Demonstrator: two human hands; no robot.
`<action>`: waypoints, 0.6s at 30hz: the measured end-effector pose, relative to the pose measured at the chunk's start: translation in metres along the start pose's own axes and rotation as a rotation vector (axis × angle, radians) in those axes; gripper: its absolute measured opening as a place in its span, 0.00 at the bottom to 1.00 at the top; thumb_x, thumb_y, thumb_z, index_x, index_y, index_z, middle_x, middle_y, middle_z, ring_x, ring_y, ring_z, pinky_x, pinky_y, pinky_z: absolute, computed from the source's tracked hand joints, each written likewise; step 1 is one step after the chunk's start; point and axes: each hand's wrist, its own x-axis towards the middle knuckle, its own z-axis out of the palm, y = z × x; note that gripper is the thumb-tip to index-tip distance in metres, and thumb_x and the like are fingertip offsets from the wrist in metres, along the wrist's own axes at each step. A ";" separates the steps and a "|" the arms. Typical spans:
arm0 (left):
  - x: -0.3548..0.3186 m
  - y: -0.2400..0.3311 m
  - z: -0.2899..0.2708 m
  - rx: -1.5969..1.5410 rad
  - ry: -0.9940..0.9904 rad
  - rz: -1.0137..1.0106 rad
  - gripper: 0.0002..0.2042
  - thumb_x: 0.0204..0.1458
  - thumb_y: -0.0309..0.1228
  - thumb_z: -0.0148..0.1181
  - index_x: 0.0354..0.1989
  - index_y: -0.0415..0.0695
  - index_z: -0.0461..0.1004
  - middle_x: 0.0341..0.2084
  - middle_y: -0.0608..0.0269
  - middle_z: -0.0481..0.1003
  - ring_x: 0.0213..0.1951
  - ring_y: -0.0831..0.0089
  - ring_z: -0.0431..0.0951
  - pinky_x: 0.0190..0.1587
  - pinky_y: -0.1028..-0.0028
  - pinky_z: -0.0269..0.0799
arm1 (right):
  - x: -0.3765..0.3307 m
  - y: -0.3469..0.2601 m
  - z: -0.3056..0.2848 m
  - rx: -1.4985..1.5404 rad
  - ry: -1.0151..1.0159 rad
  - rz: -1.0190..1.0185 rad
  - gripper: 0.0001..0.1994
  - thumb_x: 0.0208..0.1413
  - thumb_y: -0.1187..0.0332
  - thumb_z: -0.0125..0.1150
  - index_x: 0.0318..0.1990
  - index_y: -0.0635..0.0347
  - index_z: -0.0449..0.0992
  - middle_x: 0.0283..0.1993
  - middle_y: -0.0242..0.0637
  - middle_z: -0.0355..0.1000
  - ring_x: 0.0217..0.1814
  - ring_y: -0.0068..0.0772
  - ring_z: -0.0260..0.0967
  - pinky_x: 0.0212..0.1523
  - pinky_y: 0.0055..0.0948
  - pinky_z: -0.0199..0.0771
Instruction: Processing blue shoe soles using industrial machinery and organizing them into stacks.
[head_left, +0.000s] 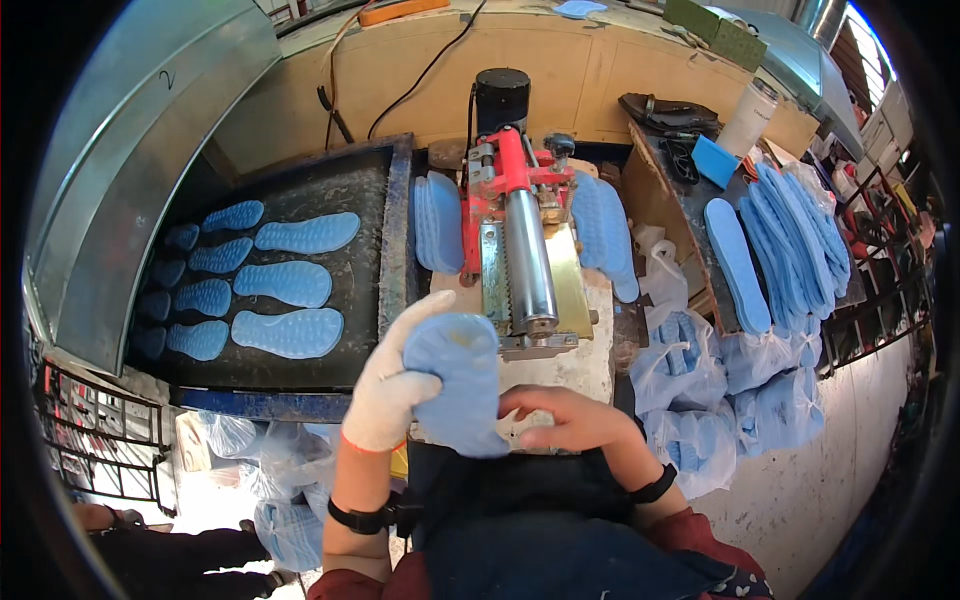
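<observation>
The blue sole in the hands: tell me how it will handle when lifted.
The blue sole looks thin and moulded, so probably light and bendy. The gloved left hand holds its edge and the bare right hand its lower end; it likely droops unsupported.

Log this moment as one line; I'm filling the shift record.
left hand: white glove, holding light-blue foam insole | right hand: bare, touching insole's lower edge | ahead: red roller machine | left: black tray of insoles

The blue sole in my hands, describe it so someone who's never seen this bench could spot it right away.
Find the red machine with the steel roller at the middle of the bench. Just in front of it, the gloved left hand and bare right hand hold one light blue sole. Unlike the soles lying on the dark belt or stacked at the right, it alone is lifted up.
</observation>
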 end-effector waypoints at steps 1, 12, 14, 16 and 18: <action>-0.003 -0.003 0.007 0.001 -0.002 0.002 0.40 0.29 0.21 0.47 0.63 0.37 0.57 0.44 0.56 0.73 0.46 0.71 0.72 0.55 0.75 0.63 | 0.006 -0.008 0.004 -0.090 -0.066 -0.088 0.20 0.60 0.63 0.55 0.55 0.63 0.67 0.49 0.39 0.71 0.48 0.30 0.69 0.49 0.29 0.69; -0.010 -0.012 -0.003 0.131 0.238 0.410 0.36 0.40 0.20 0.46 0.65 0.35 0.51 0.43 0.52 0.70 0.42 0.67 0.74 0.46 0.71 0.71 | -0.040 -0.036 -0.061 -0.404 0.915 -0.055 0.22 0.56 0.79 0.50 0.59 0.58 0.65 0.55 0.40 0.67 0.54 0.33 0.67 0.52 0.30 0.67; -0.007 -0.015 -0.008 0.099 0.316 0.311 0.31 0.42 0.20 0.44 0.62 0.34 0.56 0.39 0.54 0.71 0.40 0.68 0.75 0.45 0.72 0.71 | -0.029 -0.034 -0.086 -0.666 0.931 -0.061 0.24 0.53 0.82 0.50 0.58 0.54 0.66 0.55 0.43 0.66 0.53 0.39 0.68 0.51 0.31 0.68; -0.002 -0.023 -0.009 0.059 0.304 0.315 0.29 0.45 0.21 0.45 0.61 0.34 0.57 0.40 0.54 0.71 0.39 0.68 0.75 0.45 0.72 0.71 | -0.018 -0.025 -0.103 -0.925 0.930 -0.070 0.27 0.50 0.84 0.50 0.58 0.50 0.67 0.54 0.47 0.66 0.52 0.45 0.68 0.50 0.33 0.69; 0.002 -0.027 -0.008 0.021 0.302 0.319 0.27 0.48 0.22 0.46 0.60 0.35 0.59 0.40 0.54 0.72 0.39 0.68 0.76 0.44 0.72 0.72 | -0.004 -0.017 -0.109 -1.090 0.911 -0.037 0.31 0.45 0.86 0.50 0.57 0.44 0.69 0.52 0.48 0.66 0.50 0.51 0.67 0.49 0.35 0.70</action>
